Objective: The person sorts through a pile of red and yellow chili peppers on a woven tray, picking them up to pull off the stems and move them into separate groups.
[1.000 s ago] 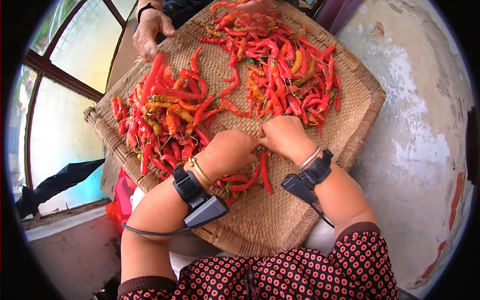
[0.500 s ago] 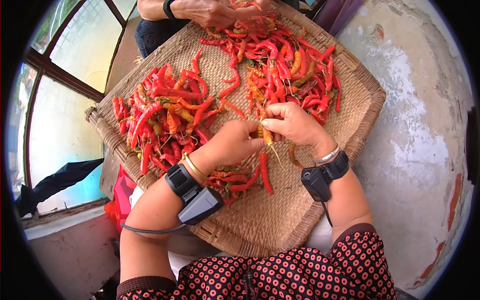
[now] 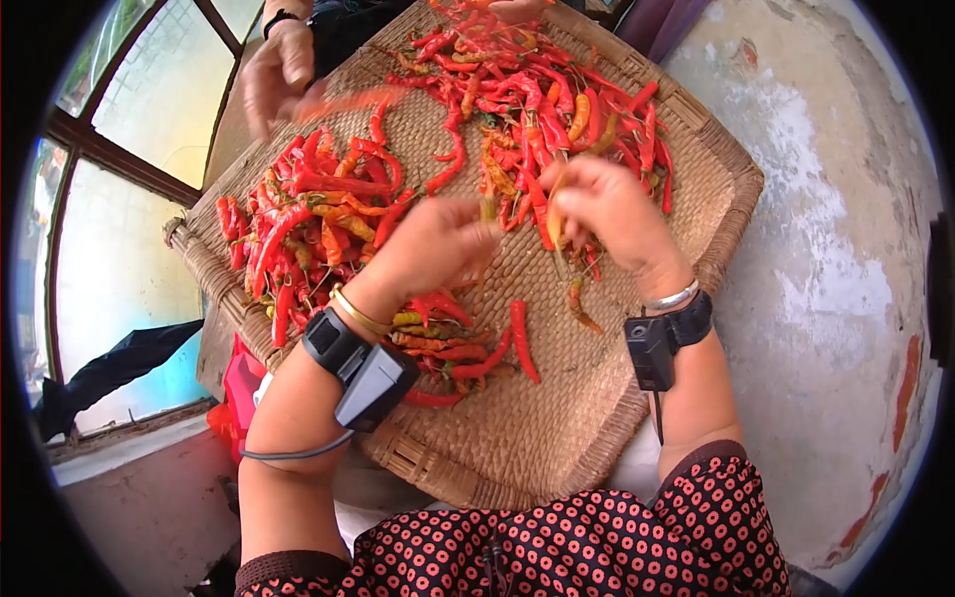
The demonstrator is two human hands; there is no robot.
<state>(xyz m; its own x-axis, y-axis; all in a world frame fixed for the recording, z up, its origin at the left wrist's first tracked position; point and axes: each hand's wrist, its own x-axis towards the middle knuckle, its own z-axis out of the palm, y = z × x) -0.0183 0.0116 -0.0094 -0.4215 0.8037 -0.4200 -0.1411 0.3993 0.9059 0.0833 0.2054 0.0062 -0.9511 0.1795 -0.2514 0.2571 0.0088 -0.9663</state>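
text: none readable | labels, brands, numbers: none — wrist devices [image 3: 370, 378] show no legible marking

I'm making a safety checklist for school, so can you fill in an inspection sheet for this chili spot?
Surface: woven tray, bare weave near edge.
Job's things: orange chili pinched in the right hand; left chili pile and far chili pile.
Clutter: one red chili lying alone.
Hands: left hand curled beside the right, grip unclear; another person's hand, blurred.
Cables: cable looping under the left forearm.
Surroundings: window left, stained concrete right.
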